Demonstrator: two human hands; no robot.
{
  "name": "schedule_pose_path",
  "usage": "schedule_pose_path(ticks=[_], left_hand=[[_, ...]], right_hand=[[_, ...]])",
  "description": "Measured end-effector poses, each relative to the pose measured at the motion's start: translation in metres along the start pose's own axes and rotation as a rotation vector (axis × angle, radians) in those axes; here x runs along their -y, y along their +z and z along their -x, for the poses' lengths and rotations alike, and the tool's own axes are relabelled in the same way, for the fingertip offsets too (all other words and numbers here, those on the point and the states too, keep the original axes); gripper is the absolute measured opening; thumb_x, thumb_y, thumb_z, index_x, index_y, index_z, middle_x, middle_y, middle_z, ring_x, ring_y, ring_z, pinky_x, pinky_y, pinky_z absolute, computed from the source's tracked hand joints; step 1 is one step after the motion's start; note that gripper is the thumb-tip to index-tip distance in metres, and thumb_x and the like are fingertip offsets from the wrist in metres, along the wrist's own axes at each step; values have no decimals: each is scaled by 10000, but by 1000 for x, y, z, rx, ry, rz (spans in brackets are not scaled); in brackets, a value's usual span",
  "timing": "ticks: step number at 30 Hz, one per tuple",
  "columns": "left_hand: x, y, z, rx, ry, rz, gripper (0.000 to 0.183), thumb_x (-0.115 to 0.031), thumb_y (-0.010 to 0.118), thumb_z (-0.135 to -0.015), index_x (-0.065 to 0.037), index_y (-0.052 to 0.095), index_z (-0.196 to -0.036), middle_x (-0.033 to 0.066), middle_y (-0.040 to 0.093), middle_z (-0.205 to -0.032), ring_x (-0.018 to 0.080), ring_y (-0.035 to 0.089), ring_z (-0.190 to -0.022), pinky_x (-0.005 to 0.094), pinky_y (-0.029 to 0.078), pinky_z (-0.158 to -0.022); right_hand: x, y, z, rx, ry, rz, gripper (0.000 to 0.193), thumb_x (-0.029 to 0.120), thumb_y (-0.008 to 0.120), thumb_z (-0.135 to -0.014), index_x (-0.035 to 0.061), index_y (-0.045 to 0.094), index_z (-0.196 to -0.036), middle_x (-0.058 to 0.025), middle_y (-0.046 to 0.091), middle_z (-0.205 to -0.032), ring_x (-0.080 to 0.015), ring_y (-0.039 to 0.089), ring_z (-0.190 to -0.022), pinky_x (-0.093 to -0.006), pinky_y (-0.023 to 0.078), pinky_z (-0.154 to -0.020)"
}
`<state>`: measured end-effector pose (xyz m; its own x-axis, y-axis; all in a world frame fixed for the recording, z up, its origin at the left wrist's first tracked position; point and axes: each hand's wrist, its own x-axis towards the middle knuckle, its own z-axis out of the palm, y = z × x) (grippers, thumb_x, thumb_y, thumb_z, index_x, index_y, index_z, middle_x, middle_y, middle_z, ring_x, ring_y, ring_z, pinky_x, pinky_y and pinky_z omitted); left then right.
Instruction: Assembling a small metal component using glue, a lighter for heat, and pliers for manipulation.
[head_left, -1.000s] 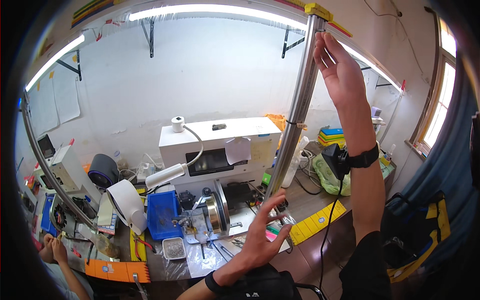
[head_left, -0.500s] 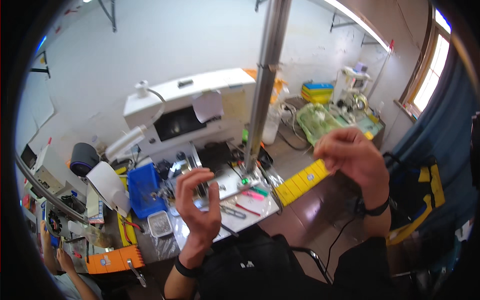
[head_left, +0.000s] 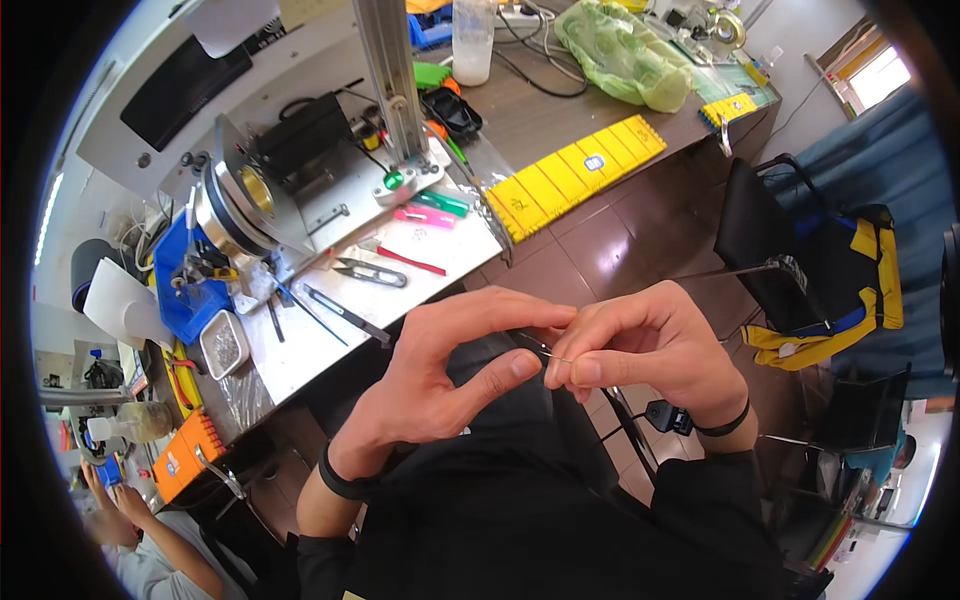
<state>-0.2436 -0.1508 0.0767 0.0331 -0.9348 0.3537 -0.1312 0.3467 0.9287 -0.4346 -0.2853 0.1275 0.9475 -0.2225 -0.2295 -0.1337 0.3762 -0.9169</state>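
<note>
My left hand (head_left: 440, 380) and my right hand (head_left: 650, 350) meet in front of my chest, above my lap. Between the fingertips of both hands runs a thin wire (head_left: 553, 352), pinched by thumb and forefinger on each side. Both wrists carry dark bands. Beyond my hands lies the metal work plate (head_left: 300, 350) with small snips (head_left: 368, 270), a red-handled tool (head_left: 405, 258) and pink and green tools (head_left: 432, 208).
A winding machine with a round metal spool (head_left: 235, 200) and an upright metal post (head_left: 390, 70) stands on the bench. A yellow ruler (head_left: 575, 170), a green bag (head_left: 620, 55), a blue bin (head_left: 190, 290) and a black chair (head_left: 780, 260) surround it. Another person's hands (head_left: 115, 490) are at lower left.
My right hand came down from the tall post and my left hand lowered; both now meet at my lap, pinching the wire. My view tilted down toward the bench.
</note>
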Motion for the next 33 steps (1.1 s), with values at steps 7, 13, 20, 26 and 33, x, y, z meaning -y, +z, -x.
schedule_pose_path(ticks=[7, 13, 20, 26, 33], left_hand=[[32, 24, 7, -153, -57, 156, 200, -58, 744, -884, 40, 716, -1056, 154, 701, -976, 183, 677, -835, 286, 534, -737], [52, 34, -2, -214, -28, 160, 109, -60, 675, -943, 16, 684, -1021, 115, 644, -936, 127, 620, -734, 227, 503, -636], [74, 44, -7, -262, -136, 448, 108, -46, 637, -970, 23, 658, -1051, 84, 620, -995, 121, 604, -773, 254, 501, -682], [89, 44, -9, -332, -104, 498, 98, -38, 623, -977, 14, 655, -1053, 88, 623, -1005, 106, 579, -750, 239, 486, -653], [93, 38, -8, -361, -126, 412, 102, -31, 634, -969, 6, 665, -1058, 90, 640, -1000, 108, 598, -780, 227, 488, -633]], right_hand=[[-33, -20, 3, -55, -95, -37, 151, 35, 699, -922, -59, 719, -1037, -100, 708, -989, -128, 642, -882, -255, 511, -776], [-45, -33, -3, -107, -94, 26, 125, 24, 700, -917, -58, 716, -1010, -97, 707, -979, -120, 645, -888, -251, 509, -781], [-52, -40, -7, -209, -176, 239, 126, 21, 718, -896, -34, 728, -1009, -122, 685, -1095, -138, 651, -977, -272, 508, -859], [-61, -47, -16, -329, -292, 345, 155, 0, 728, -873, -18, 738, -1027, -148, 645, -1215, -174, 640, -1071, -298, 481, -950], [-64, -49, -29, -274, -231, 154, 139, -5, 721, -882, -29, 734, -1018, -159, 676, -1168, -175, 642, -1064, -297, 481, -942]])
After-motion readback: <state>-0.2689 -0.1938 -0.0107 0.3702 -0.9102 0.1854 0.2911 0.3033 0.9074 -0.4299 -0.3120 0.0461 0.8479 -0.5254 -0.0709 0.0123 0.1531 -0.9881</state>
